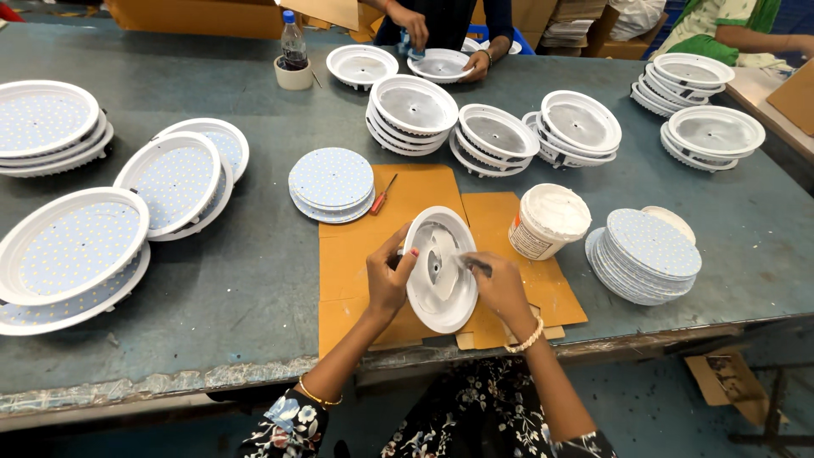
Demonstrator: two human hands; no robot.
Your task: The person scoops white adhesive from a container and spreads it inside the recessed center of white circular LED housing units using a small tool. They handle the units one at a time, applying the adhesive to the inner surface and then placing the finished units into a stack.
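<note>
Head cam looks down at my left grip (388,273) clamped on the rim of a white lamp housing (441,270), tilted up over the cardboard sheet (356,246) on the table (254,280). My right grip (500,284) is pinched on a small brush (473,264), spreading paste inside. Looks like mid-coating to me; the tub of white paste (549,221) sits just beside for a reload.

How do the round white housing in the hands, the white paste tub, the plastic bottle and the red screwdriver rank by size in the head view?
1. Round white housing, though it is nearest the camera.
2. White paste tub.
3. Plastic bottle, farther away, so unsure against the tub.
4. Red screwdriver.
</note>
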